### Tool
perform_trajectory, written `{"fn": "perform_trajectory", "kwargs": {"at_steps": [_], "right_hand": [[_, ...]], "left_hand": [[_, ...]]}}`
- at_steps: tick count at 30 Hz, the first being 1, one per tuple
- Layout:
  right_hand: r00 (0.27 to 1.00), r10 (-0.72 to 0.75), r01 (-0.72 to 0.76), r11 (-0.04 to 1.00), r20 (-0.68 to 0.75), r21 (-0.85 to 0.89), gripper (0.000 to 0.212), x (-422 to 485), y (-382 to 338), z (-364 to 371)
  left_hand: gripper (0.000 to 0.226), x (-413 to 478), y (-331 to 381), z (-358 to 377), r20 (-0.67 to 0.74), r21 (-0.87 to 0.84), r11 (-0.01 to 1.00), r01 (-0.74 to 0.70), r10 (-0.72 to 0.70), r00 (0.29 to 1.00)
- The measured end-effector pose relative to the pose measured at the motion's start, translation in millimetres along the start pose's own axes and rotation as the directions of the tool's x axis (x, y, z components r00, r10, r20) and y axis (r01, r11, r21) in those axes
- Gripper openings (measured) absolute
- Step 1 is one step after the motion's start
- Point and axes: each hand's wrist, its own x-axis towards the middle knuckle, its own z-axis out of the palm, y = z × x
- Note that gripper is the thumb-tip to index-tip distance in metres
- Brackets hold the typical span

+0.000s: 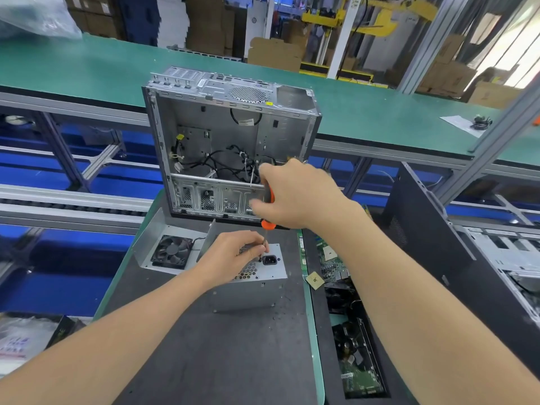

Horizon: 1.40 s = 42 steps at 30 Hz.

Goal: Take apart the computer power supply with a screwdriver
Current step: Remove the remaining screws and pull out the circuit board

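Left hand point(233, 255): fingers point(252, 252) are curled, with the tips pinched around the lower end of the screwdriver point(271, 197) shaft, just above its tip. The heel of the hand rests on the upward face of the power supply point(251, 290), over the vent grille point(247, 271).

Right hand point(295, 194): fingers point(271, 173) are wrapped closed around the orange-and-black handle, and the thumb lies across its near side. Orange shows between thumb and fingers and again below the palm. The hand is blurred at the fingertips.

The screwdriver stands nearly upright. Its tip meets the power supply's top face just left of the black socket point(269, 260). Whether it is seated in a screw head cannot be told.

The power supply, a silver metal box, stands on the dark mat point(219, 361), directly in front of the person. To its left lies a bent metal cover point(146, 244) carrying a black fan point(172, 251). Behind it, an open computer case point(230, 141) stands upright with loose black cables inside. To the right, beside the mat, lies a green circuit board point(330, 264).
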Motion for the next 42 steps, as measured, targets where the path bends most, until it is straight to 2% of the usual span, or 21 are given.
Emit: {"fn": "perform_trajectory", "kwargs": {"at_steps": [1,2,3,5,7,10,13,16,18,20,22,24,26,30,33,35,37,40,42], "right_hand": [[0.995,0.072,-0.08,0.99,-0.069,-0.118,0.047,0.7,-3.0,2.1],[0.985,0.134,-0.15,0.975,-0.104,-0.162,0.055,1.6,-7.1,1.5],[0.978,0.18,-0.194,0.97,-0.104,-0.145,0.058,3.0,-9.9,0.9],[0.978,0.205,-0.206,0.977,-0.026,-0.048,0.053,7.1,-8.2,2.5],[0.989,0.113,-0.122,0.987,0.096,0.104,0.037,8.5,-1.4,-0.5],[0.974,-0.047,-0.025,0.949,0.22,0.316,0.014,5.6,7.9,-12.7],[0.954,-0.141,0.039,0.934,0.265,0.356,0.014,4.6,11.0,-17.9],[0.963,-0.151,0.061,0.929,0.224,0.365,0.016,3.8,8.7,-16.3],[0.976,-0.115,0.058,0.955,0.182,0.289,0.022,1.8,6.3,-14.3],[0.996,-0.019,0.014,0.999,0.09,0.052,0.038,0.0,1.6,-10.3],[0.993,0.113,-0.115,0.985,-0.027,-0.129,0.057,-0.2,-6.8,-6.7],[0.981,0.176,-0.185,0.975,-0.08,-0.125,0.06,1.8,-12.9,-2.0],[0.987,0.163,-0.163,0.985,-0.007,-0.054,0.049,5.1,-10.4,-0.2],[0.984,-0.018,-0.012,0.986,0.175,0.169,0.02,5.8,5.7,-10.3],[0.959,-0.169,0.11,0.961,0.226,0.254,0.019,5.5,10.7,-15.1],[0.957,-0.206,0.142,0.946,0.203,0.29,0.019,3.8,9.9,-13.3],[0.976,-0.168,0.139,0.97,0.138,0.2,0.027,1.2,7.3,-8.0],[0.997,-0.051,0.045,0.991,-0.049,-0.128,0.054,-2.8,3.0,-0.6],[0.992,0.052,-0.07,0.985,-0.118,-0.161,0.065,-2.9,-3.8,-0.6]], "left_hand": [[0.018,0.0,-0.1,-0.4,0.001,-0.001,1.0,0.004,-0.004,1.0],[0.017,0.0,0.0,-0.8,0.003,0.003,1.0,0.007,-0.007,1.0],[0.017,0.1,0.2,-0.9,0.007,0.008,1.0,0.008,-0.008,1.0],[0.016,-0.3,0.7,-1.4,0.017,0.008,1.0,0.013,-0.013,1.0],[0.017,-0.3,2.1,-3.7,0.031,-0.036,0.998,0.045,-0.043,0.999],[0.027,2.1,6.3,-9.3,0.084,-0.196,0.975,0.106,-0.091,0.992],[0.037,3.9,17.2,-16.8,0.114,-0.391,0.914,0.107,-0.067,0.991],[0.026,6.2,27.0,-20.8,0.114,-0.419,0.902,0.103,-0.06,0.992],[0.022,7.6,30.8,-20.1,0.088,-0.423,0.9,0.102,-0.071,0.994],[0.022,7.8,32.4,-18.9,0.077,-0.425,0.899,0.104,-0.079,0.994],[0.022,7.5,32.5,-18.0,0.085,-0.428,0.897,0.114,-0.086,0.993],[0.023,6.8,32.7,-17.9,0.1,-0.428,0.895,0.127,-0.093,0.991],[0.023,6.0,33.5,-18.1,0.11,-0.441,0.888,0.132,-0.093,0.99],[0.031,5.5,36.3,-18.8,0.089,-0.472,0.873,0.124,-0.093,0.992],[0.027,7.2,37.5,-18.5,0.077,-0.476,0.873,0.107,-0.08,0.994],[0.022,8.3,37.3,-17.8,0.061,-0.472,0.876,0.101,-0.082,0.995],[0.02,9.2,36.7,-16.7,0.05,-0.471,0.876,0.102,-0.089,0.995],[0.026,10.5,36.1,-15.9,0.049,-0.469,0.875,0.117,-0.107,0.993],[0.027,10.5,36.1,-15.8,0.053,-0.484,0.868,0.109,-0.095,0.994]]}}
